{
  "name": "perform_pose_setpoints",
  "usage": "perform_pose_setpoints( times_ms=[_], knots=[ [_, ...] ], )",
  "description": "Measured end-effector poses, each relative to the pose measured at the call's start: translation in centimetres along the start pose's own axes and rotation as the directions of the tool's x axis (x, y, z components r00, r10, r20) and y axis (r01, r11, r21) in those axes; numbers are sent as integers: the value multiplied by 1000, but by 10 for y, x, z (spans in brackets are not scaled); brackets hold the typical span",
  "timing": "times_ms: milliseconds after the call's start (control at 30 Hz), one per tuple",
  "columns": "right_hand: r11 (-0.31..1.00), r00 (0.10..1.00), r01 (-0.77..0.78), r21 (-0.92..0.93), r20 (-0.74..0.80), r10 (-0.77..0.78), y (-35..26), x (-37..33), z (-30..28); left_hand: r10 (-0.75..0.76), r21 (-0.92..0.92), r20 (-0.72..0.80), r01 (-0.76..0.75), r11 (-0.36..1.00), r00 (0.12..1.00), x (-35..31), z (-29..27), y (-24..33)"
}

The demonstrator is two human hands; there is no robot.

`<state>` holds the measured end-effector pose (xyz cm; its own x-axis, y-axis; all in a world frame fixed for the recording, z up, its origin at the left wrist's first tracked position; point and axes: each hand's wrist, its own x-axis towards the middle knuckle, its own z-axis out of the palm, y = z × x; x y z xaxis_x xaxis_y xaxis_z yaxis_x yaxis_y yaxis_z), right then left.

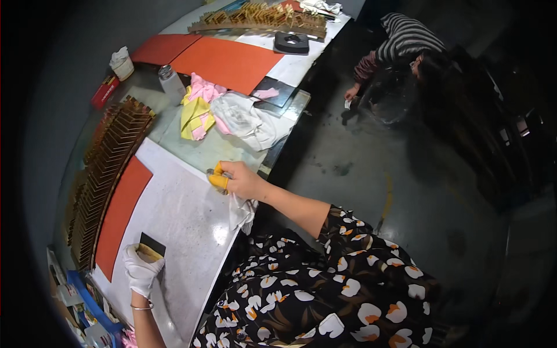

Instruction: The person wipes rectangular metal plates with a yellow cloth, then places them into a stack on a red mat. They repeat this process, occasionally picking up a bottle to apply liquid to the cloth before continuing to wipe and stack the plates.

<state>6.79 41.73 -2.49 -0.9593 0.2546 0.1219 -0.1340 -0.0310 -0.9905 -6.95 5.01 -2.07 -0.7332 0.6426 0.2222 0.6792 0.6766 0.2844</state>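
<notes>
My left hand (143, 270), in a white glove, is closed on a flat dark piece (154, 242) with a tan, gold-toned face, low over the white worktop (184, 223). Its fingers hide part of the piece. My right hand (241, 181) is bare except for yellow covers on its fingertips. Those fingers are pinched together at the worktop's right side, with a small greyish bit showing between them. A white cloth (241, 212) hangs from under this hand over the table edge.
A curved rack of thin brass-coloured pieces (116, 174) stands left beside an orange-red sheet (122, 214). Farther off lie crumpled cloths (246, 120), a clear bottle (171, 84) and another rack (261, 20). A blue tray (93, 301) is lower left. A person (406, 40) bends down at right.
</notes>
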Motion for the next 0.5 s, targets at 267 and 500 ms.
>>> perform_pose_setpoints(
  times_ms=[267,500],
  knots=[
    [1000,1000,18,-21,-12,-18,8,-1,-9,-141,-192,-15,135,972,990,3,10,20],
    [1000,998,0,-18,56,1,-5,6,0,-122,-13,59,123,992,991,3,-26,53]
  ],
)
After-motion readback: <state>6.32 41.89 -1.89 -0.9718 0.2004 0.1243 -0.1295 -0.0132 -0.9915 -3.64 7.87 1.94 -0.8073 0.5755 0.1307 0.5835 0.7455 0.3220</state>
